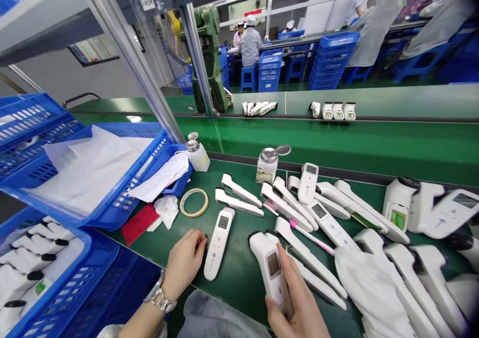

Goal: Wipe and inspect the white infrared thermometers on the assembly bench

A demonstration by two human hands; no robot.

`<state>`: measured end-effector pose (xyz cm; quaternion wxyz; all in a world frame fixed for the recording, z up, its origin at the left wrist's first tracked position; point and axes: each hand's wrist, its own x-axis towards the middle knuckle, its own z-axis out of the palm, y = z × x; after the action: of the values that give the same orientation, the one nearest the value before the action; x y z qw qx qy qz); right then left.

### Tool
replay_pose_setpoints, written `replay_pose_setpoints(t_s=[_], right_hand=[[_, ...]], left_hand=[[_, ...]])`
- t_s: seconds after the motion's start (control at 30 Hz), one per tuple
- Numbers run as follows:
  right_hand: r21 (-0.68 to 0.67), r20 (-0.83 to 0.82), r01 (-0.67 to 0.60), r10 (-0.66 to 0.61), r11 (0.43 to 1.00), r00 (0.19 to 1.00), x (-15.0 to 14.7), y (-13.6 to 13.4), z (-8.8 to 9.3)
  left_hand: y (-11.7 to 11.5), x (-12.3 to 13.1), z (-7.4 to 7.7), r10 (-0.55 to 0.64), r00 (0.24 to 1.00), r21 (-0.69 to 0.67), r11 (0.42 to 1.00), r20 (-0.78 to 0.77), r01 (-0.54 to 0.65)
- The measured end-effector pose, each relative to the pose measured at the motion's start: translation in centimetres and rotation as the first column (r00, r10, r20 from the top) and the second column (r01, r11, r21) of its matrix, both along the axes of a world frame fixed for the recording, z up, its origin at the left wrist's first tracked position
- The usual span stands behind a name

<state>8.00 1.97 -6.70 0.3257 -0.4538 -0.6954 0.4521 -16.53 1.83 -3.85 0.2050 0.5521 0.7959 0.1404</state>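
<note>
In my right hand (295, 298) is a white handheld infrared thermometer (272, 265), its dark screen facing up and its black-tipped head pointing away from me. My left hand (187, 255) rests on the green table with its fingers curled together; whatever they pinch, if anything, is hidden. Just right of that hand another thermometer (220, 243) lies flat, its small display showing marks. Two more thermometers (239, 201) lie on their sides behind it. Close to my right hand, a thermometer (310, 255) lies on its side. A pink-and-white stick (314, 241) runs between several thermometers.
A tape roll (194, 202), a red card (139, 223) and papers (162, 176) lie at left beside a blue crate (93, 221). Two pump bottles (267, 166) (198, 153) stand behind. A white cloth (370, 288) covers part of the pile at right. A metal post (138, 64) rises at left.
</note>
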Motion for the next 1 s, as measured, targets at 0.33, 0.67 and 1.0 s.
replay_pose_setpoints(t_s=[0.33, 0.67, 1.0], right_hand=[[-0.167, 0.034, -0.02, 0.026, 0.986, 0.999, 0.1, 0.1, 2.2], [-0.25, 0.056, 0.021, -0.007, 0.968, 0.998, 0.1, 0.1, 2.5], [0.082, -0.073, 0.171, -0.165, 0.982, 0.984, -0.7, -0.8, 3.3]], left_hand=[[-0.1, 0.2, -0.1, -0.034, 0.999, 0.007, 0.999, 0.013, 0.033], [-0.2, 0.1, 1.4, -0.017, 0.949, 0.087, 0.996, 0.316, -0.012], [0.1, 10.1, 6.9, -0.239, 0.347, 0.26, 0.966, 0.907, -0.013]])
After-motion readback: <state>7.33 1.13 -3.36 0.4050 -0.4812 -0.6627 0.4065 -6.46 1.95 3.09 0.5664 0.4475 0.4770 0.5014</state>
